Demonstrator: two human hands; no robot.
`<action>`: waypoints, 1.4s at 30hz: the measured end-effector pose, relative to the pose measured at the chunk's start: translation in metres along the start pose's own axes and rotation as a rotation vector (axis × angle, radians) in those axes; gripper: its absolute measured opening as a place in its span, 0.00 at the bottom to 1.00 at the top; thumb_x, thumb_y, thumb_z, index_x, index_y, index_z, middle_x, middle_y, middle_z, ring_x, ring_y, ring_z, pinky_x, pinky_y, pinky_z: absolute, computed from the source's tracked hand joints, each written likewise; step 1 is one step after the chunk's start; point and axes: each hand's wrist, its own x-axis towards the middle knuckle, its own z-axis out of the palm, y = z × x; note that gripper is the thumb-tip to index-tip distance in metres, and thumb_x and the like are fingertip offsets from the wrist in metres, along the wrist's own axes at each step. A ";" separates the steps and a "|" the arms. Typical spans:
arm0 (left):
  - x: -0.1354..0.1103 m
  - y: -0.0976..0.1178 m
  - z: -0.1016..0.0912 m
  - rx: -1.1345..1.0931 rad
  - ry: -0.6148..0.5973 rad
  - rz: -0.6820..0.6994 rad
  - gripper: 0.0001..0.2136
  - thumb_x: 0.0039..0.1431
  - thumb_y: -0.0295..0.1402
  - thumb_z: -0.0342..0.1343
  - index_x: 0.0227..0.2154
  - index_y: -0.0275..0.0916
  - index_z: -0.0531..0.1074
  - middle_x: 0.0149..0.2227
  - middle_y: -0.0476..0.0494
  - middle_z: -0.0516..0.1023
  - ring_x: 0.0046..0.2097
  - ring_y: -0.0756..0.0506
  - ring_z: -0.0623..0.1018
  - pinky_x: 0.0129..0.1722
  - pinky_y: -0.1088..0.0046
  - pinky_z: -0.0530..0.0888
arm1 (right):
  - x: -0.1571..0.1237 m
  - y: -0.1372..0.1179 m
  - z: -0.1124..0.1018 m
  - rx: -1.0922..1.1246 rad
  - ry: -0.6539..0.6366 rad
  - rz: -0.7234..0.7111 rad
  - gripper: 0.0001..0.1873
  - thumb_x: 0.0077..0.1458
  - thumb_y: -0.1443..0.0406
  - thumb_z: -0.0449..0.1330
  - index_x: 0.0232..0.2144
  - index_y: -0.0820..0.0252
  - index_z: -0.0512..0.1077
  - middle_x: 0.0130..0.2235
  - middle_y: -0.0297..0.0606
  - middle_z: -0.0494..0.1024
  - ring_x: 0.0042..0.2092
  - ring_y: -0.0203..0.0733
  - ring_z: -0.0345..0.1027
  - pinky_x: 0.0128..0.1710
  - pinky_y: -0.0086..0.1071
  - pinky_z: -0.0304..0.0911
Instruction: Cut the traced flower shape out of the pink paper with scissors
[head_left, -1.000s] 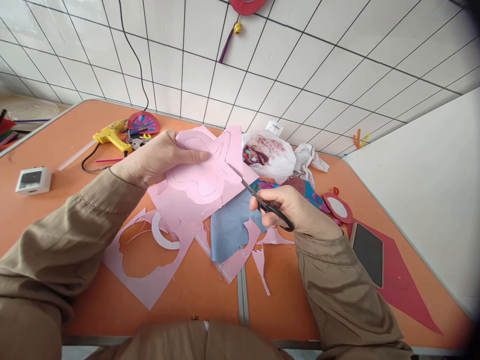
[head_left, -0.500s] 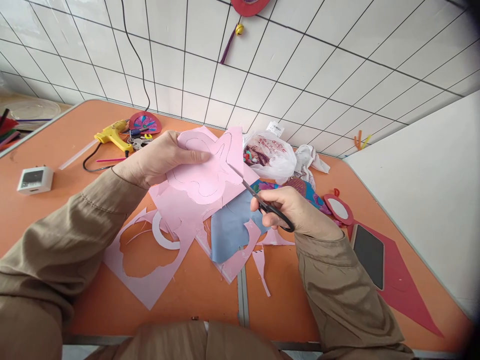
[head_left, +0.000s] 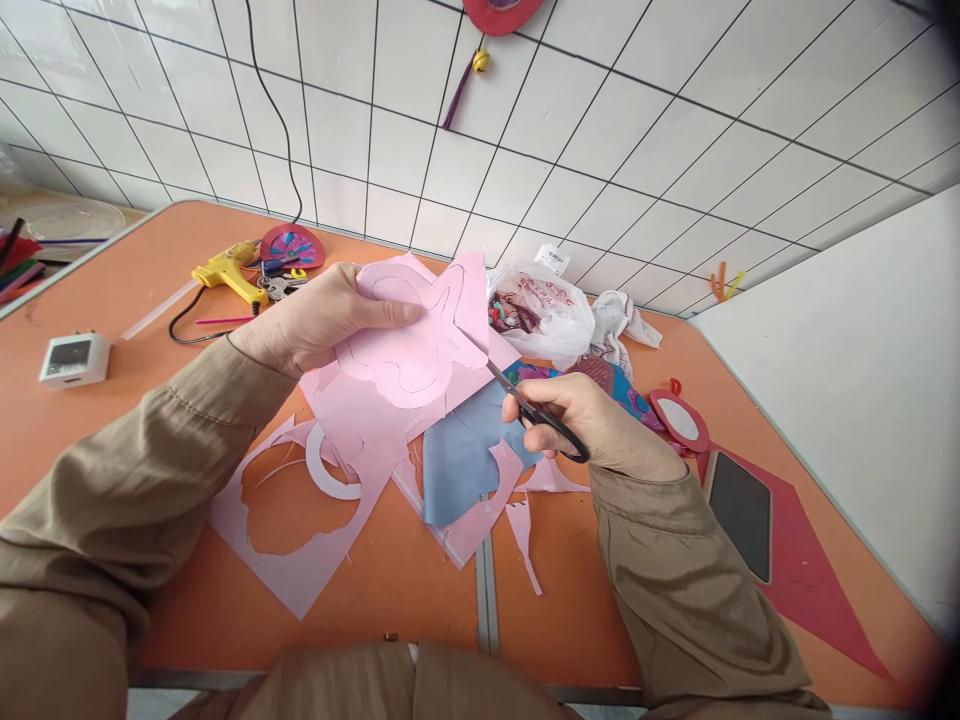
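My left hand (head_left: 326, 318) pinches a pink sheet (head_left: 409, 350), thumb on top and fingers underneath. Curved dark outlines are drawn on the sheet, and part of its edge is cut into rounded lobes. In my right hand (head_left: 581, 420) is a pair of black-handled scissors (head_left: 536, 410), fingers through the loops. The blades meet the sheet's right part, at a slit beside a drawn line; their tips are hard to make out. Under the held sheet lie pink offcuts (head_left: 300, 585), a white ring (head_left: 319, 470) partly covered, and a piece of blue fabric (head_left: 461, 460).
At the left back are a yellow glue gun (head_left: 229, 272), keys (head_left: 277, 287) and a white charger (head_left: 73, 358). A plastic bag (head_left: 559, 320) of trimmings stands at the back. On the right, a phone (head_left: 739, 515) lies on red sheet material (head_left: 817, 590), near a small red-rimmed disc (head_left: 679, 420).
Both hands, the pink sheet and the scissors hold almost the same pose. The whole view has shifted very slightly.
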 end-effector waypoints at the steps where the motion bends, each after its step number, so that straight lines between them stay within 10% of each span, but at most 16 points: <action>1: 0.000 0.000 0.000 -0.004 -0.002 0.001 0.03 0.47 0.25 0.70 0.25 0.34 0.81 0.31 0.40 0.83 0.34 0.39 0.84 0.32 0.65 0.82 | 0.000 -0.001 0.001 0.012 0.002 0.009 0.29 0.37 0.44 0.74 0.28 0.62 0.72 0.19 0.27 0.62 0.20 0.30 0.53 0.20 0.28 0.53; 13: 0.003 -0.001 -0.008 -0.132 -0.017 0.077 0.09 0.42 0.28 0.74 0.27 0.34 0.81 0.32 0.42 0.84 0.34 0.41 0.84 0.35 0.65 0.82 | 0.000 0.008 -0.013 0.142 -0.049 0.138 0.16 0.44 0.56 0.71 0.27 0.61 0.73 0.16 0.29 0.66 0.19 0.31 0.58 0.19 0.28 0.52; 21: 0.001 -0.006 0.003 -0.126 -0.026 0.087 0.09 0.40 0.29 0.74 0.26 0.37 0.81 0.30 0.44 0.84 0.31 0.43 0.83 0.32 0.69 0.81 | 0.006 0.031 -0.024 0.251 0.081 -0.336 0.29 0.47 0.39 0.67 0.36 0.56 0.74 0.23 0.31 0.71 0.20 0.34 0.64 0.19 0.29 0.58; 29: 0.002 -0.007 0.002 -0.051 -0.074 0.010 0.11 0.39 0.30 0.75 0.28 0.37 0.82 0.32 0.43 0.85 0.35 0.41 0.83 0.35 0.68 0.82 | -0.001 0.030 -0.034 0.185 -0.268 -0.440 0.39 0.43 0.34 0.64 0.40 0.61 0.75 0.27 0.35 0.75 0.22 0.36 0.69 0.23 0.31 0.65; 36: 0.003 -0.013 -0.001 -0.055 -0.070 0.101 0.12 0.41 0.33 0.75 0.30 0.37 0.83 0.36 0.38 0.85 0.38 0.38 0.84 0.38 0.63 0.82 | -0.002 0.005 -0.010 0.208 0.383 -0.470 0.25 0.51 0.43 0.66 0.38 0.55 0.72 0.28 0.37 0.75 0.30 0.44 0.72 0.27 0.35 0.60; 42: 0.000 -0.024 0.012 -0.012 -0.205 0.072 0.11 0.42 0.32 0.74 0.32 0.38 0.83 0.35 0.39 0.85 0.37 0.39 0.84 0.36 0.66 0.82 | 0.004 -0.003 0.008 0.308 0.433 -0.368 0.25 0.49 0.48 0.68 0.44 0.55 0.73 0.28 0.34 0.73 0.31 0.42 0.70 0.29 0.35 0.59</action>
